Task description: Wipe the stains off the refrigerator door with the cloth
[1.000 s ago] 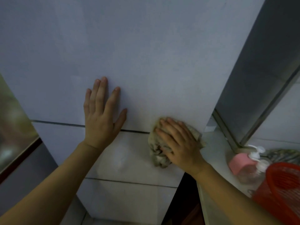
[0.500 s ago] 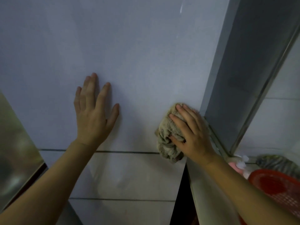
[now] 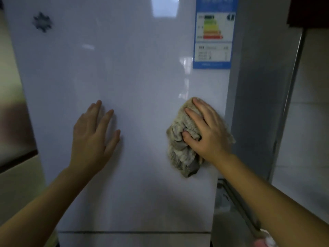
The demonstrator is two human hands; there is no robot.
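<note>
The fingers (image 3: pixel 194 116) of the right hand (image 3: pixel 208 134) curl over the crumpled beige cloth (image 3: pixel 179 150), thumb tucked in, pressing it to the refrigerator door (image 3: pixel 133 68) near its right edge, below the energy label (image 3: pixel 213 32). The left hand (image 3: pixel 90 138) lies flat on the door, fingers straight.

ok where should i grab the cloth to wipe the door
Probably its bunched upper middle, from the front with a flat palm, as the right hand does: the cloth lies crumpled against the refrigerator door, so only its outer face is free.
</note>
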